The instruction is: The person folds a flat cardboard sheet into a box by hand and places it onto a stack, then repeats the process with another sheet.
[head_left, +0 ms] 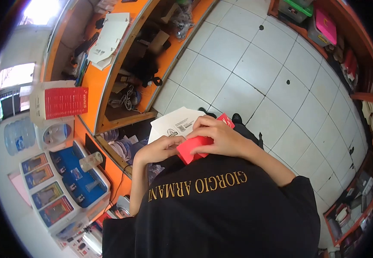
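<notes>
Close in front of my black shirt I hold a red and white cardboard box (190,151). Its white panel (169,121), printed with a dark logo and a small code block, spreads out away from me. My right hand (217,136) is wrapped over the red part, fingers bent across it, and more red card shows past the knuckles. At the red end's left edge, my left hand (159,149) is closed with its fingertips pinching the card by the white panel. Part of the box is hidden behind both hands.
An orange counter (102,92) with open shelves runs along the left. On it a red printed box (67,102) stands near flat white card (111,38). A white machine with a blue interior (81,172) sits lower left. Shelves with plastic bins (322,28) line the right, across the tiled floor.
</notes>
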### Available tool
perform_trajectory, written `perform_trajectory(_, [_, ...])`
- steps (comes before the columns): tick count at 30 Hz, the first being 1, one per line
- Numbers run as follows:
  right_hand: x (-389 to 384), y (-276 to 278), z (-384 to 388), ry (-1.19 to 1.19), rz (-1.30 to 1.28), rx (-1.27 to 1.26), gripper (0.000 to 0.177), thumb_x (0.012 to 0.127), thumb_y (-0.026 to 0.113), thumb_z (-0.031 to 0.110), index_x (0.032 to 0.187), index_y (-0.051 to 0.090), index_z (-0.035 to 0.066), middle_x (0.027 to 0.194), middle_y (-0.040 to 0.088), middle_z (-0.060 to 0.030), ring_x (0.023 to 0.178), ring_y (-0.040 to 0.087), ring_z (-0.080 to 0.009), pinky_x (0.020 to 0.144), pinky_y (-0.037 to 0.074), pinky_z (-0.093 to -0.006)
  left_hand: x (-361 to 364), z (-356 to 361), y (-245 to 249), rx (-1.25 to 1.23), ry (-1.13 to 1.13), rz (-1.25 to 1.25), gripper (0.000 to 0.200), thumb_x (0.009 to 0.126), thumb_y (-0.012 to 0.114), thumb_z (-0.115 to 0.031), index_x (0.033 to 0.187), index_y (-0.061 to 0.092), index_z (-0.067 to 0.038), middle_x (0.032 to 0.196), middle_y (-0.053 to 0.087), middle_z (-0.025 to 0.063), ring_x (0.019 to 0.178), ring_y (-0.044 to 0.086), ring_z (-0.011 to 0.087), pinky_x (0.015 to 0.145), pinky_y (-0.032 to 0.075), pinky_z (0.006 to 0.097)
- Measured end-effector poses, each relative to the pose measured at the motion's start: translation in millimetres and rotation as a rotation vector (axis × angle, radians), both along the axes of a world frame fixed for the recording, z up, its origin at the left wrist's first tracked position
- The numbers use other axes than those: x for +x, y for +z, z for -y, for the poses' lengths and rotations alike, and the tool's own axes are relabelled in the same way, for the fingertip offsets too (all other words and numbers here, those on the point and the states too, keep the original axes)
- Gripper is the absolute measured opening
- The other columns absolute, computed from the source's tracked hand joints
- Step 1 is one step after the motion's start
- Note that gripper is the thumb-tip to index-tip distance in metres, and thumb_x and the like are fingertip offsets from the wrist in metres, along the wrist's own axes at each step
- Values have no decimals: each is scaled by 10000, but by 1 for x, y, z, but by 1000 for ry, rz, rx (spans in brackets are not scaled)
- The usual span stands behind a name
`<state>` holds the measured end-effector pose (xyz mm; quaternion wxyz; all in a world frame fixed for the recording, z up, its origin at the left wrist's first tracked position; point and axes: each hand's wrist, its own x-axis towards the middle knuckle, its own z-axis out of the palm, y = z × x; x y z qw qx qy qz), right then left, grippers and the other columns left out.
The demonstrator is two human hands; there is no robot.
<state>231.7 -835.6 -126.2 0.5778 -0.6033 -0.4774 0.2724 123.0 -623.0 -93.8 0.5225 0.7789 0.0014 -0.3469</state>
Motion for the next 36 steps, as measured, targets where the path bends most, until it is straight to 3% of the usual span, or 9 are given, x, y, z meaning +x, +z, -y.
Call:
perform_trajectory(5, [-19,-8,-6,-98,294,28,153,718,646,96,792,538,17,854,486,-99,805,492,-255,711,442,-358,-8,15,10,215,25,-124,153,840,588,-70,978,575,-4,654,575,116,582,477,148,583,413,308])
perform_trajectory(8, [-18,-3,-9,-176,339,112,156,720,646,98,788,533,16,850,483,-97,809,495,-253,689,437,-350,-12,17,13,228,75,-56,151,846,563,-74,987,579,-20,621,557,112,562,534,186,558,417,314])
perform_trajectory(15, [-24,-3,-10,-147,409,102,103,723,602,56,791,534,21,838,493,-85,795,500,-246,667,433,-329,-15,27,20,226,165,4,161,810,567,-47,967,588,-19,728,618,163,668,610,286,624,459,347])
perform_trajectory(20, [-26,-26,-11,-35,474,-80,156,721,548,50,875,546,27,843,527,-76,844,519,-236,684,448,-331,-18,43,-4,591,61,215,142,784,568,-44,923,588,-24,799,627,197,774,593,381,688,477,441])
perform_trajectory(24, [-5,-21,-8,-161,606,-360,188,776,545,72,959,519,38,747,597,-93,717,597,-261,622,467,-380,8,73,2,494,424,615,361,780,567,-22,1134,496,-9,1078,537,160,1031,506,350,856,437,409])
perform_trajectory(28, [9,-9,-14,-369,532,-404,177,811,556,73,977,509,39,721,604,-112,622,604,-295,565,471,-391,10,79,-13,355,502,517,620,745,639,-71,1294,362,8,1279,387,194,1163,424,371,934,404,407])
perform_trajectory(31, [-1,4,-18,-349,293,-235,208,813,584,50,1005,504,50,765,614,-122,645,612,-305,569,489,-373,11,82,-29,416,598,591,1088,654,763,-184,1422,16,1,1437,40,255,1287,276,440,1004,359,425])
perform_trajectory(34, [-9,11,-26,-231,228,-63,226,807,606,69,1011,512,43,768,605,-114,620,614,-284,559,492,-358,18,78,-39,375,682,699,1114,621,791,-207,1423,45,-3,1422,105,243,1279,286,431,1002,361,427])
perform_trajectory(36, [-2,21,-24,-134,-92,-250,280,797,639,107,1043,526,37,872,605,-135,776,622,-300,696,501,-374,14,69,-34,301,732,642,1142,596,812,-237,1425,58,-11,1397,153,232,1266,305,419,1000,366,419])
